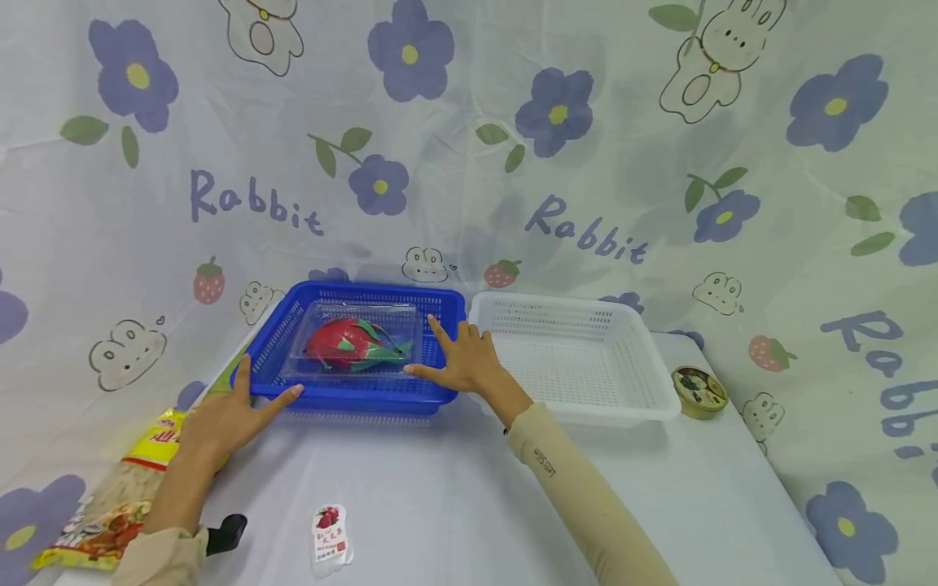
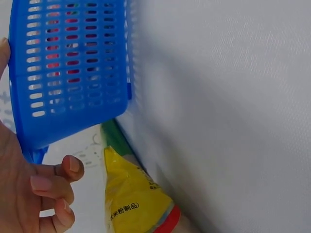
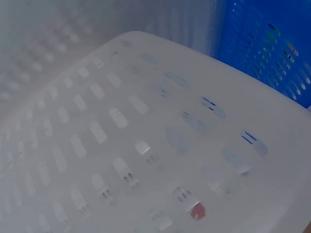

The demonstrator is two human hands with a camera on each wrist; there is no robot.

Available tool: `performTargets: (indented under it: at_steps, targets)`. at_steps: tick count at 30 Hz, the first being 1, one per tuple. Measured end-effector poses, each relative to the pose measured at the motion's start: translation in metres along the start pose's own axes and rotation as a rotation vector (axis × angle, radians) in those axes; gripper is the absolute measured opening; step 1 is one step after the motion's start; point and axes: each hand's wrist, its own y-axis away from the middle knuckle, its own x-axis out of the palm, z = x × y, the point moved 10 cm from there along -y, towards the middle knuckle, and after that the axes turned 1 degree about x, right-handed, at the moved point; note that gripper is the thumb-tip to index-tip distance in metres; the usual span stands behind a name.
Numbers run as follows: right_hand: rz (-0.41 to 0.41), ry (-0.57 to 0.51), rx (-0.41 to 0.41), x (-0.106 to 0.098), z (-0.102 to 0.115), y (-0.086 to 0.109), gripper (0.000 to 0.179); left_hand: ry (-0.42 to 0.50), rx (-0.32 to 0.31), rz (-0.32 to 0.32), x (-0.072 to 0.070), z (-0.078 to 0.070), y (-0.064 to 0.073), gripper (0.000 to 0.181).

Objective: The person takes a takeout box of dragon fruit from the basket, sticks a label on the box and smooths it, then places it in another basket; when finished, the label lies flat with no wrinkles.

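In the head view, a blue basket (image 1: 366, 399) stands on the white table, holding a clear plastic box (image 1: 304, 362) with a red and green dragon fruit (image 1: 340, 343) inside. My left hand (image 1: 223, 419) grips the basket's near left corner, thumb along the front rim and index finger at the left side. The left wrist view shows its other fingers (image 2: 53, 189) curled beside the basket's rim. Over the basket's right side, my right hand (image 1: 465, 358) spreads its fingers, thumb tip right at the box's near right corner. The right wrist view leaves most of that hand out.
A white basket (image 1: 659, 399) stands just right of the blue one, with a round tin (image 1: 699, 391) beside it. Left of the blue basket lies a yellow-topped food bag (image 1: 110, 496). A dragon fruit label (image 1: 331, 537) is at the front. A patterned curtain (image 1: 454, 146) hangs behind.
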Motion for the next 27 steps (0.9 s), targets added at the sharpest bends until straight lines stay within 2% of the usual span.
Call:
performTargets:
  at_steps: [6, 15, 27]
  targets:
    - [-0.006, 0.004, -0.015, 0.0, 0.009, -0.005, 0.103, 0.025, -0.013, 0.006, 0.001, 0.001, 0.001, 0.118]
    - [-0.001, 0.025, -0.016, 0.001, 0.019, -0.013, 0.103, 0.014, -0.008, -0.011, 0.002, 0.001, 0.0, 0.118]
    - [-0.002, 0.039, -0.002, 0.013, 0.026, -0.022, 0.11, 0.034, -0.016, -0.006, 0.001, -0.001, 0.003, 0.118]
